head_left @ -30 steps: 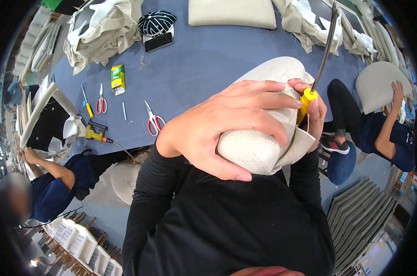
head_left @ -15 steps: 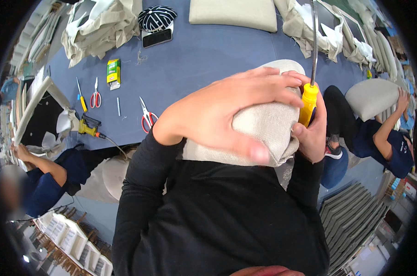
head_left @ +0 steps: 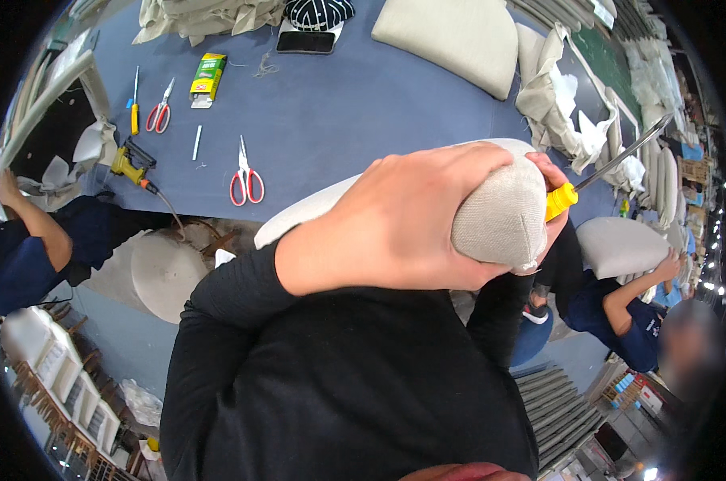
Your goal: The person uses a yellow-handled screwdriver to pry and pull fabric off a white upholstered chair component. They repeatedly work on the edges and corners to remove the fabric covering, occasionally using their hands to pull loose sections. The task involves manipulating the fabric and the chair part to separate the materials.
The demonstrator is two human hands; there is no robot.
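A padded piece covered in beige woven cloth (head_left: 501, 215), likely a cushion, is held up in front of my chest, its rounded end towards me. Over its near end wraps my left hand (head_left: 391, 218), fingers curled across the top and thumb beneath. My right hand (head_left: 555, 230) is at the right side, partly hidden behind the cloth, closed round the yellow handle of a screwdriver (head_left: 561, 200). The metal shaft points up and to the right, away from the cushion. A paler edge of the padded piece shows behind my left wrist.
On the blue-grey table (head_left: 315, 104) lie red-handled scissors (head_left: 246, 176), a second pair (head_left: 161, 108), another yellow-handled tool (head_left: 135, 116), a green-yellow box (head_left: 207, 78) and a phone (head_left: 305, 42). A yellow air stapler (head_left: 131, 164) sits at the left edge. Co-workers handle pieces on both sides.
The cushion has turned so its rounded end faces me. The screwdriver has tilted from upright to pointing right. My left hand has shifted round the cushion's end; the whole view has swung.
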